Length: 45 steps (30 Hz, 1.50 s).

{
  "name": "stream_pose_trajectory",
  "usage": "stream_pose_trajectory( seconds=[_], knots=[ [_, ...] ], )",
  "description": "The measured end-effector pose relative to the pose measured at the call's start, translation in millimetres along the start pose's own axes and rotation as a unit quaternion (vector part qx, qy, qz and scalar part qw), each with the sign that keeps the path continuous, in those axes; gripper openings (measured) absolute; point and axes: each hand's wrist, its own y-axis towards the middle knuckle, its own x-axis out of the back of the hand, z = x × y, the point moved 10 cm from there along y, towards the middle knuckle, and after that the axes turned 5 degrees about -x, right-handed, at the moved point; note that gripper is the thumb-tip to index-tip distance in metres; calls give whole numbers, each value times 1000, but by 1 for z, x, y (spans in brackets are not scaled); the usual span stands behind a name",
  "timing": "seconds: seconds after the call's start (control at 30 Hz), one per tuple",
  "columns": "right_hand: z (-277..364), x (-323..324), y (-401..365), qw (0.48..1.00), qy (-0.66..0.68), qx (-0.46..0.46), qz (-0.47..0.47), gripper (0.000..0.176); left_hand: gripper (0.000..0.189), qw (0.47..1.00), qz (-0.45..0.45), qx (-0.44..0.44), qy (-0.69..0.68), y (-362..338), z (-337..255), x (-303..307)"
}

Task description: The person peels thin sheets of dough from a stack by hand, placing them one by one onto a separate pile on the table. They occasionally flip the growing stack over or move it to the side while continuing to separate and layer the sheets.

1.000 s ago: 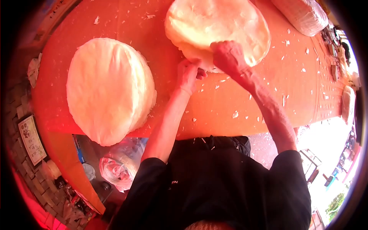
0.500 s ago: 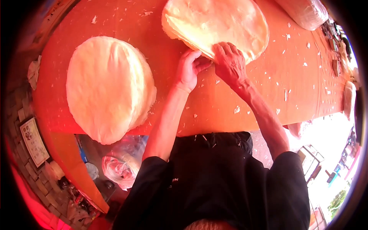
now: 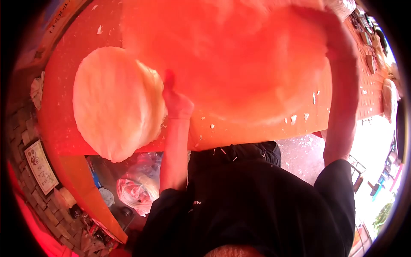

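Observation:
A large, thin, round flatbread-like sheet [image 3: 239, 64] is lifted close to the camera, blurred and glowing red as light comes through it. My left hand [image 3: 177, 103] is closed at its lower left edge, thumb pointing up, the other fingers mostly hidden. At the upper right edge, my right hand [image 3: 319, 19] grips the sheet, though motion smears its fingers. A stack of similar pale round sheets [image 3: 113, 103] lies on the orange table [image 3: 205, 137], just left of my left hand. The lifted sheet covers much of the table behind it.
Pale flakes [image 3: 293, 119] are scattered over the table. A bulging plastic bag [image 3: 342, 7] sits at the far right corner. Below the table edge lies a clear plastic bundle [image 3: 139, 188]. A framed sign [image 3: 41, 167] leans by the brickwork at left.
The round sheet has come up off the table towards the camera. My hands have moved apart, the left one down and leftward to beside the stack, the right one up and rightward.

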Motion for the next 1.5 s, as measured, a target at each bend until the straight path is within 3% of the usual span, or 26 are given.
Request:
stream_pose_trajectory(
  seconds=[0.03, 0.07, 0.1, 0.13, 0.17, 0.2, 0.33, 0.43, 0.53, 0.57, 0.63, 0.67, 0.7, 0.73, 0.77, 0.8, 0.83, 0.9, 1.03, 1.13, 1.2, 1.23, 1.3, 1.37, 1.43, 1.5],
  knots=[
    [-40, 42, 9, 998, 13, -39, -52, 35, 49, 999, -12, -12, -34, -15, -18, -9],
    [-58, 55, 4, 993, -75, 86, -4, 41, 47, 997, -25, -23, -67, -25, -30, -10],
    [-80, 55, 5, 970, -208, 122, 39, 42, 40, 997, -26, -12, -77, -27, -25, -1],
    [-152, 82, 19, 992, -16, -124, -7, 40, 40, 1000, -23, -13, 11, -25, -16, 13],
    [-204, 109, 26, 977, -25, -207, -43, 36, 39, 995, -22, -13, 101, -21, -4, 30],
    [-210, 106, 21, 981, -46, -184, -43, 35, 25, 986, -81, -30, 145, -20, 8, 54],
    [-189, 80, 6, 987, -62, -130, -73, 31, 20, 988, -87, -19, 127, -30, 10, 44],
    [-210, 85, 21, 993, -64, -87, -50, 32, 24, 964, -101, -73, 236, -22, 4, 46],
    [-195, 85, 9, 988, -37, -101, -113, 30, 25, 962, -118, -81, 231, -22, 1, 48],
    [-186, 86, 7, 985, -28, -104, -133, 29, 25, 962, -122, -88, 227, -24, -2, 42],
    [-154, 109, -4, 964, -141, -34, -221, 29, 23, 976, -106, -69, 175, -28, -3, 30],
    [-143, 111, 0, 973, -136, -20, -186, 36, 20, 983, -89, -87, 136, -31, -10, 18],
    [-111, 108, -10, 953, -172, 22, -247, 41, 17, 982, -98, -95, 134, -31, -16, 17],
    [-94, 108, -3, 969, -149, 4, -196, 45, 14, 986, -88, -74, 124, -25, -14, 23],
    [-66, 110, 0, 969, -154, 55, -188, 43, 12, 987, -97, -55, 117, -30, -27, 9],
    [-40, 100, 3, 970, -174, 36, -164, 43, 24, 988, -87, -64, 112, -31, -41, -5],
    [-18, 86, 9, 969, -198, 18, -144, 44, 24, 985, -85, -88, 126, -34, -59, -18],
    [21, 58, 15, 972, -204, 50, -106, 41, 12, 987, -78, -121, 76, -48, -98, -44],
    [65, -23, 30, 979, -179, 98, -12, 35, 15, 979, -78, -184, 48, -70, -164, -38],
    [80, -92, 39, 981, -143, 115, 69, 31, 13, 959, -107, -248, 86, -81, -209, 1],
    [80, -143, 46, 978, -114, 114, 129, 28, 14, 808, -126, -426, 386, -108, -259, 12],
    [79, -168, 49, 976, -96, 107, 161, 27, 14, 807, -131, -428, 386, -116, -273, 22],
    [70, -220, 56, 970, -53, 83, 223, 25, 23, 930, -161, -288, 160, -115, -278, 64],
    [57, -265, 69, 961, -9, 53, 273, 23, 25, 939, -160, -278, 122, -128, -305, 76],
    [40, -271, 117, 935, -82, 165, 303, 38, 32, 942, -155, -281, 95, -141, -333, 100],
    [-27, -318, 132, 960, -52, 164, 220, 20, 32, 926, -199, -289, 137, -157, -349, 120]
  ],
)
